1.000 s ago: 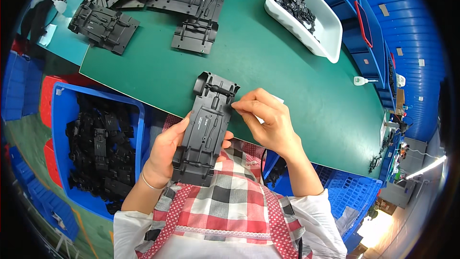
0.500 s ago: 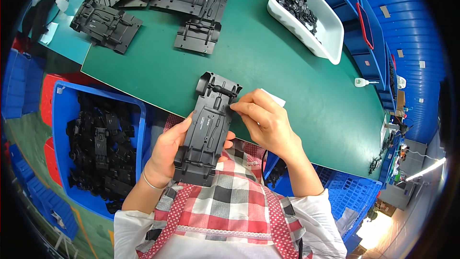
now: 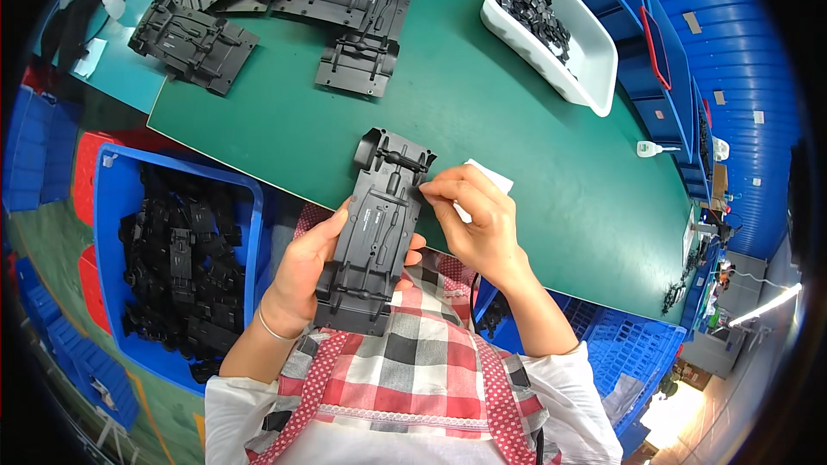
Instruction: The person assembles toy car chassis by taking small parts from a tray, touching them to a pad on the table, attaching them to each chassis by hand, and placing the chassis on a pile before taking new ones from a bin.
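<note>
A black plastic toy-car chassis plate [image 3: 373, 232] is tilted upright over my lap at the table's near edge. My left hand [image 3: 312, 263] grips it, thumb on its left edge and fingertips showing past its right edge. At the upper right edge of the chassis, my right hand [image 3: 479, 211] has thumb and forefinger pinched together. Whatever sits between those fingertips, if anything, is too small to make out. Just behind the right hand lies a piece of white paper [image 3: 491, 176].
More black chassis plates [image 3: 194, 47] are heaped at the table's far left. A white tub [image 3: 594, 77] of small black parts stands far right, beside blue bins [image 3: 668, 112]. A blue crate [image 3: 258, 207] full of black parts is at my left. A small white bottle [image 3: 648, 149] is at the right.
My right hand has shifted slightly, its pinched fingertips now a little to the right along the chassis edge. The left hand and chassis have barely moved.
</note>
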Demonstrator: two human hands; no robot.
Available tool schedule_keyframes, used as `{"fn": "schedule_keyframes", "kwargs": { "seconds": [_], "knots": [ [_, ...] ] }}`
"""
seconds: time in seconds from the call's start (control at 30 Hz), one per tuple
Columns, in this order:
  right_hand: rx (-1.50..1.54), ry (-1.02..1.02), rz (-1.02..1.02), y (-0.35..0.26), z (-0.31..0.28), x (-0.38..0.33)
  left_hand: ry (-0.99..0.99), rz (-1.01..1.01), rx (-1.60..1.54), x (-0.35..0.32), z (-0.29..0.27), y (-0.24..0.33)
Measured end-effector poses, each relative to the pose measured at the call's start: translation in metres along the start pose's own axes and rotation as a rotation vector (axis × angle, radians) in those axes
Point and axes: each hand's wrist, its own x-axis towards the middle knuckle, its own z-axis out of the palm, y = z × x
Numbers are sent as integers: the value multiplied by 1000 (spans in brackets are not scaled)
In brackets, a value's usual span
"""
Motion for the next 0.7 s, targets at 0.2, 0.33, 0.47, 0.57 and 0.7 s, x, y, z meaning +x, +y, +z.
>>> {"fn": "schedule_keyframes", "kwargs": {
  "seconds": [0.2, 0.33, 0.47, 0.57, 0.7],
  "knots": [
    [-57, 81, -51, -2, 7, -1, -7, 27, 19, 1, 1, -1],
    [-77, 99, -63, -1, 8, -2, -12, 30, 27, 1, 0, -1],
    [-14, 50, 9, 2, 6, -2, -7, 35, 61, 1, -2, -1],
    [-83, 59, -151, 4, 7, -1, 0, 35, 72, 1, -3, 0],
    [-109, 90, -162, 2, 8, 1, -3, 28, 68, 1, -3, -1]
  ]
}}
